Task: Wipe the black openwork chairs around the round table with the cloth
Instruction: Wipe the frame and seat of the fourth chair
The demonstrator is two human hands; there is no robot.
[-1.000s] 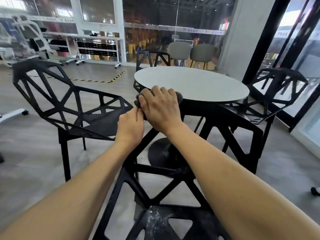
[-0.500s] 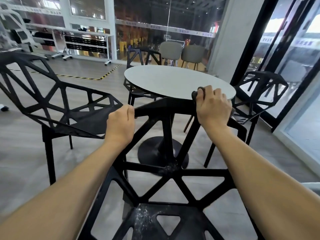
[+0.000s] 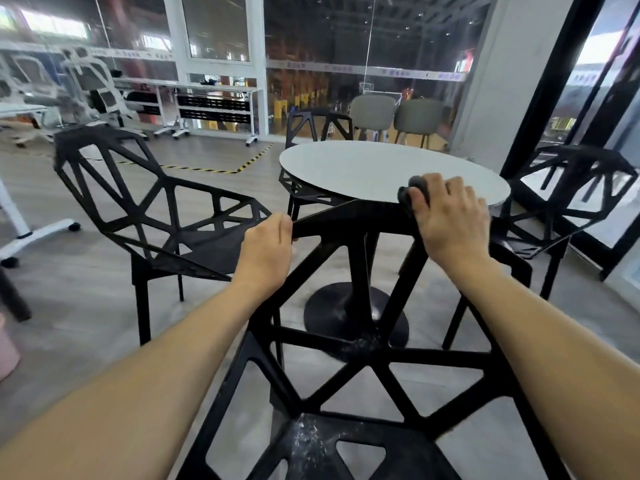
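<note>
A black openwork chair stands right in front of me, its back toward the white round table. My left hand grips the left end of the chair's top rail. My right hand presses a dark grey cloth onto the right end of that rail, fingers curled over it; most of the cloth is hidden under the hand. Other black openwork chairs stand around the table: one at the left, one at the far side, one at the right.
The table's black pedestal base sits on the wood floor beyond the chair. Two grey chairs stand by the glass wall behind the table. White office chairs and desks fill the back left. A dark-framed glass door is at the right.
My right hand slid the cloth along the chair's top rail from its left end to its right end. My left hand stayed gripping the left end.
</note>
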